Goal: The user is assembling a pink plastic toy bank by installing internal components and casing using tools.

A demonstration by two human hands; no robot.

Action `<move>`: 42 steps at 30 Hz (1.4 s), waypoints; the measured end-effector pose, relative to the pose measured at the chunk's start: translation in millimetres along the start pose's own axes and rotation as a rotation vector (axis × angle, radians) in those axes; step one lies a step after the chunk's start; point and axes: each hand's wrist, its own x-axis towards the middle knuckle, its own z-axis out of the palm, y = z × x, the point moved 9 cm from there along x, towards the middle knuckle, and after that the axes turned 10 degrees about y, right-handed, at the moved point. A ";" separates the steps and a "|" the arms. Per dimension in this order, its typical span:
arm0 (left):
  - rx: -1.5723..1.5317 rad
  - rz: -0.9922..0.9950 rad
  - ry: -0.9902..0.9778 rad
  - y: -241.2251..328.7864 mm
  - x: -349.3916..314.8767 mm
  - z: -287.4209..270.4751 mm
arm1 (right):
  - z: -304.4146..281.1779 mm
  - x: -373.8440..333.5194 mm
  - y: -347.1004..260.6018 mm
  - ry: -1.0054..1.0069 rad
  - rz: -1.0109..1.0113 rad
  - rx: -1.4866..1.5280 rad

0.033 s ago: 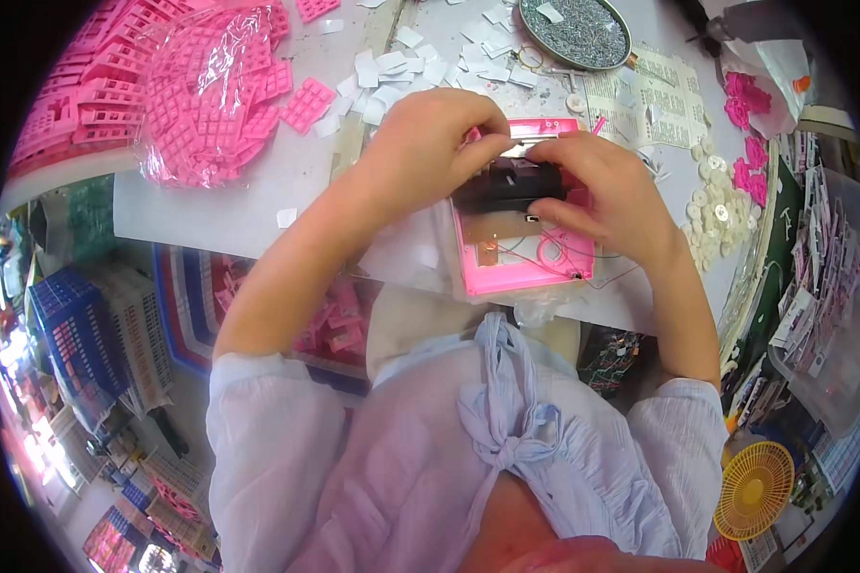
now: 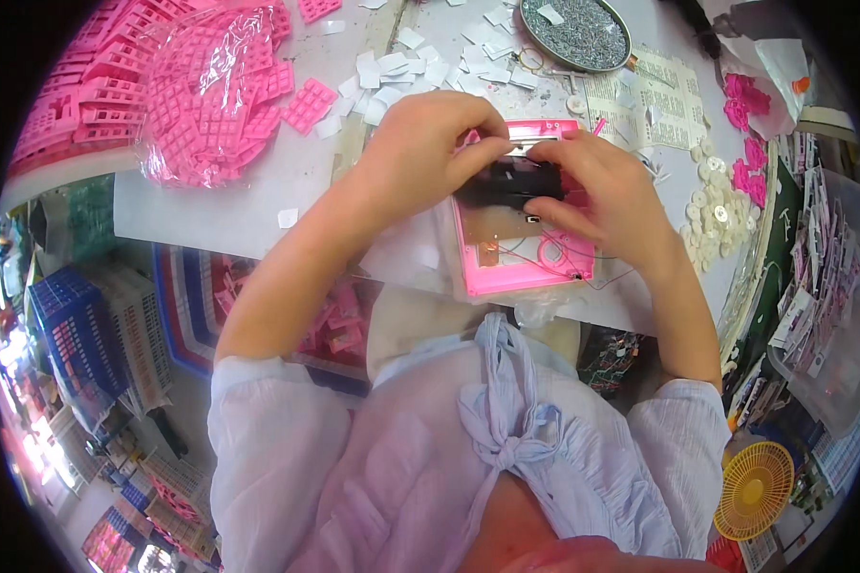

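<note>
A pink plastic case [image 2: 516, 277] lies open on the worktable in front of me, with thin wires and a pink ring inside its near end. Over its middle is a glossy black plastic part [image 2: 511, 183]. My right hand [image 2: 610, 196] grips this part's right end between thumb and fingers. At its far left edge my left hand [image 2: 438, 143] is closed in a pinch, beside a silvery strip in the case. The left fingertips hide whatever they pinch. A brown board [image 2: 492, 227] shows just below the black part.
Pink keypad pieces [image 2: 210, 115] fill a clear bag at left. White paper slips [image 2: 401, 69] are scattered beyond the case, near a round tray [image 2: 578, 33] of small metal screws. Cream-coloured discs [image 2: 712, 215] are heaped at right. A yellow basket [image 2: 755, 489] stands lower right.
Both hands keep nearly the same place. The black part and my right hand have shifted very slightly.
</note>
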 end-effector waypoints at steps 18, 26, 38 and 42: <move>0.236 0.432 -0.059 30.7 -7.2 -0.3 | 0.4 3.0 -26.9 0.168 -0.166 -0.017; 0.093 0.184 -0.073 24.3 -24.6 -7.4 | 3.7 -2.2 -43.4 0.140 -0.291 -0.082; -0.129 -0.299 -0.209 -11.7 -17.2 7.5 | 7.6 -3.6 -62.3 0.148 -0.337 -0.287; 0.006 -0.207 -0.232 -5.7 -9.3 8.3 | 10.3 -4.9 -70.7 0.125 -0.289 -0.442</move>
